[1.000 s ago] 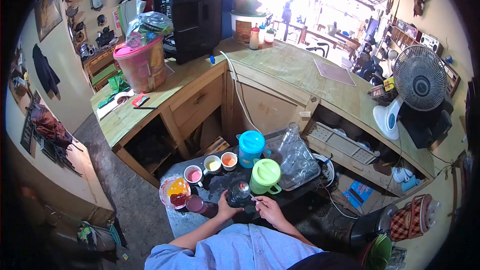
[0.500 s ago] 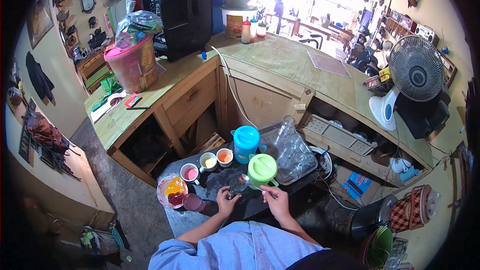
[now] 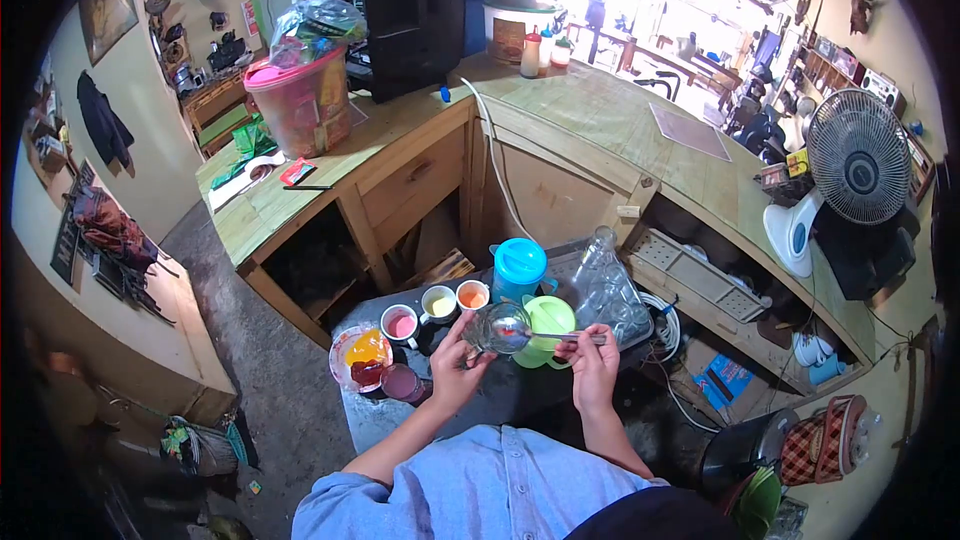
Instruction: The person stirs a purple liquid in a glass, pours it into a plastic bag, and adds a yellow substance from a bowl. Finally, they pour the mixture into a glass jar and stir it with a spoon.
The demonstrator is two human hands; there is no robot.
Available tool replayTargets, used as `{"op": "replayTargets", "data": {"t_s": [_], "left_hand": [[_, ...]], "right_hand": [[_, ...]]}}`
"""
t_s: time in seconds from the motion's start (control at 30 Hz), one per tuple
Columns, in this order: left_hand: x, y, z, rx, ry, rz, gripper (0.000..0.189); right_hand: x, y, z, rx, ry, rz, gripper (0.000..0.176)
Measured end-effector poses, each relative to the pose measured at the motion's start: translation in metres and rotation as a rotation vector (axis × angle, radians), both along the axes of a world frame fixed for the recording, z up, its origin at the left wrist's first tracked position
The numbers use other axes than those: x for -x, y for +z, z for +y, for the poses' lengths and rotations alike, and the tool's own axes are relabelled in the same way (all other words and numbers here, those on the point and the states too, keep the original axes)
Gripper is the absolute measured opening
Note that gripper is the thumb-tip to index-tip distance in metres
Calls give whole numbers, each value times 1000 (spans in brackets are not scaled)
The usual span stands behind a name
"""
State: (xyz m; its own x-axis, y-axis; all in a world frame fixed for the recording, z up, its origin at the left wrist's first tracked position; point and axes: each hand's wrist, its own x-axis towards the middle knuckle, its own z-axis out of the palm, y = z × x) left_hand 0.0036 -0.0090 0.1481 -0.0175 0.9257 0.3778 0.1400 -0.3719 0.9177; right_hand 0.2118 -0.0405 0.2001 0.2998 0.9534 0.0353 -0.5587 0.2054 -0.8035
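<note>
The wooden counter (image 3: 600, 130) wraps round beyond both sets of fingers, well apart from them, and one standing fan (image 3: 858, 157) sits far out past the right fingers. Below the fingers lies one dark low table (image 3: 500, 402). A half second ago the glass stood low on that table with the left hand beside it. Now it has been lifted and tipped, so it shows in front of the green jug. There are two lidded jugs: the blue jug (image 3: 519, 268) stands beyond the left fingertips, and the green jug (image 3: 550, 318) is just behind the glass, between the two hands. One heap of clear glassware (image 3: 600, 290) lies just beyond the right fingers. One plate (image 3: 345, 360) of orange and red stuff sits outward of the left fingers, with one pink cup (image 3: 402, 381) near the left wrist. Three mugs stand in a row beyond the left fingers: a pink mug (image 3: 400, 323), a yellow mug (image 3: 438, 302) and an orange mug (image 3: 473, 294). None of these has shifted. The left hand (image 3: 455, 372) has its fingers curled round the one glass (image 3: 507, 328), gripping it off the table. The right hand (image 3: 596, 368) pinches the handle of the one spoon (image 3: 560, 337), which lies level, its bowl inside the glass mouth at the left fingertips. Earlier that spoon pointed down toward the table.
</note>
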Motion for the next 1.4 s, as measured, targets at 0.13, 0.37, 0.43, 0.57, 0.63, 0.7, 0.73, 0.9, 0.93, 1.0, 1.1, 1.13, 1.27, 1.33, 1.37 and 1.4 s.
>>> {"op": "replayTargets", "data": {"t_s": [0.13,0.37,0.43,0.57,0.63,0.7,0.73,0.9,0.93,1.0,1.1,1.13,1.27,1.33,1.37,1.4], "left_hand": [[8,42,-4,-251,19,167,31],[6,61,-13,-481,29,387,21],[6,63,-15,-485,20,395,20],[3,61,-13,-489,14,418,19],[1,62,-12,-488,0,413,19],[2,66,-13,-464,24,443,16],[3,66,-13,-464,25,444,16],[4,61,-12,-417,37,450,17],[4,60,-11,-416,35,451,17],[5,60,-10,-402,46,463,17],[7,58,-10,-364,42,445,18],[7,57,-10,-361,40,443,18],[7,57,-9,-384,20,479,18],[8,56,-8,-385,9,463,19],[9,55,-7,-385,5,455,18],[9,55,-7,-385,-2,447,18]], "right_hand": [[1,12,3,-42,19,-21,8],[27,21,5,-64,148,24,10],[16,19,9,-66,90,60,11],[10,29,16,-49,60,80,11],[17,29,16,-16,114,-2,12],[11,24,16,-9,77,72,12],[6,21,17,0,49,144,12],[24,16,15,142,82,191,14],[21,11,16,143,80,192,14],[11,0,20,166,15,273,13],[17,-1,23,149,54,241,13],[23,2,22,184,79,185,13],[12,-5,29,144,55,201,16],[8,-4,34,132,47,178,16],[12,-2,34,156,69,155,17],[15,0,34,180,88,133,17]]}}
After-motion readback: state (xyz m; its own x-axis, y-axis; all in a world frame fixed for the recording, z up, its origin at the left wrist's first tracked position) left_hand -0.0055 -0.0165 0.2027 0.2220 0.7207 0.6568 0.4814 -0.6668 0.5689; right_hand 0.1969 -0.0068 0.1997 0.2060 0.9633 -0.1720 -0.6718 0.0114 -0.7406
